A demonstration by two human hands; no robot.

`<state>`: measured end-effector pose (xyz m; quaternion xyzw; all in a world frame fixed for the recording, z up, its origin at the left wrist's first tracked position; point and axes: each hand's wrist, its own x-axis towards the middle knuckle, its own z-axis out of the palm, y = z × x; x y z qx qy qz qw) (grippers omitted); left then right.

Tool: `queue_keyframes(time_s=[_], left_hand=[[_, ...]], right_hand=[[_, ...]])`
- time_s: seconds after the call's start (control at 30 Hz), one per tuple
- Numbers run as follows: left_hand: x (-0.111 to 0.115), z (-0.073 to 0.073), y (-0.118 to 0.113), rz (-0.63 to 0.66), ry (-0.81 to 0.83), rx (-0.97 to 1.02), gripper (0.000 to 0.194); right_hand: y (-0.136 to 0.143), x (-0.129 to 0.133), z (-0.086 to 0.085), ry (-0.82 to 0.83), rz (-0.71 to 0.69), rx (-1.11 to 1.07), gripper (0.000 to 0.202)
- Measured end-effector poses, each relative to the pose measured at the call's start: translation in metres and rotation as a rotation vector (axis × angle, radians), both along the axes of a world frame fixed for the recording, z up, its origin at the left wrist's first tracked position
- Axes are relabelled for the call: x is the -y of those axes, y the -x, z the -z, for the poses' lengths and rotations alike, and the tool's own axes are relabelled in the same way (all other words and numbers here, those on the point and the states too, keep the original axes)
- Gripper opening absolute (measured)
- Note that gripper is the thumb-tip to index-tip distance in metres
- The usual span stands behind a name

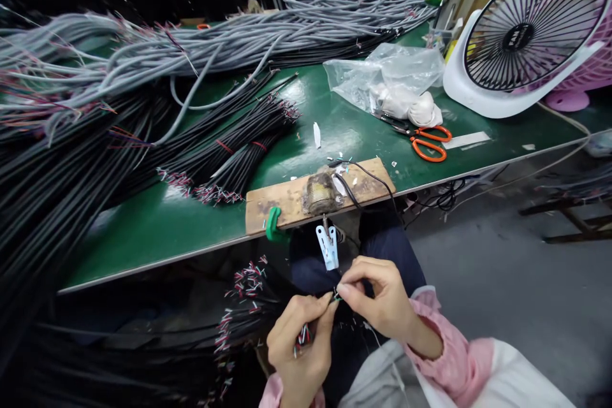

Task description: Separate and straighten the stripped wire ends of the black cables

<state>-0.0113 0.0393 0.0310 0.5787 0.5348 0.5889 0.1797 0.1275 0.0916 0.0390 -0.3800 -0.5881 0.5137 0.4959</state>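
My left hand is closed in a pinch on the end of a black cable whose thin coloured wires stick out. Close against it, my right hand pinches at the tips of those wires; a green one shows between the fingers. Just beyond my fingertips, a light blue clothespin hangs from the shaft of a small motor fixed to a wooden board. To the left of my hands lies a bundle of black cables with red, white and green wire ends.
A green table carries bundled black cables and a pile of grey cables. Orange-handled scissors, a plastic bag and a white fan stand to the right. A green clamp grips the board's edge.
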Motion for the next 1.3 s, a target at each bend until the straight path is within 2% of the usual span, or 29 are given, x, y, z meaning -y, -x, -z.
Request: queue_keyframes(time_s=[0.1,0.17,0.3,0.47,0.53,0.63,0.67,0.73,0.8,0.87,0.97,1.1,1.3], left_hand=[[0.001,-0.002,0.000,-0.026,0.071,0.043,0.019],[0.001,-0.005,0.000,-0.008,0.149,0.100,0.013],[0.001,-0.007,-0.001,0.061,0.318,0.238,0.016],[0.003,0.002,0.001,0.148,0.408,0.351,0.023],[0.003,0.004,0.003,0.187,0.388,0.338,0.021],[0.000,0.002,0.004,0.189,0.322,0.302,0.016],[-0.001,0.000,0.003,0.168,0.308,0.296,0.015],[-0.004,-0.004,0.000,0.119,0.276,0.289,0.013],[-0.008,-0.007,-0.004,0.068,0.228,0.287,0.013],[-0.012,-0.010,-0.008,0.004,0.197,0.304,0.014],[-0.017,-0.010,-0.012,-0.092,0.200,0.345,0.018],[-0.021,-0.005,-0.010,-0.094,0.177,0.369,0.017],[-0.024,-0.003,-0.011,-0.089,0.220,0.394,0.016]], right_hand=[[0.001,0.009,0.001,-0.147,0.042,0.025,0.013],[0.000,0.010,0.004,-0.187,0.034,-0.028,0.014],[-0.002,0.004,0.013,-0.103,-0.018,-0.122,0.020],[0.001,-0.002,0.021,-0.132,-0.057,-0.143,0.030],[0.002,-0.004,0.024,-0.055,-0.148,-0.194,0.040],[0.003,-0.014,0.027,0.225,-0.339,-0.327,0.047],[0.003,-0.019,0.027,0.303,-0.340,-0.340,0.047],[0.003,-0.033,0.025,0.351,-0.231,-0.281,0.047],[0.006,-0.047,0.020,0.273,-0.100,-0.151,0.051],[0.012,-0.058,0.014,0.243,-0.069,-0.093,0.053],[0.023,-0.066,0.009,0.396,-0.181,-0.196,0.054],[0.033,-0.065,0.011,0.625,-0.283,-0.450,0.057],[0.035,-0.064,0.012,0.707,-0.319,-0.585,0.051]])
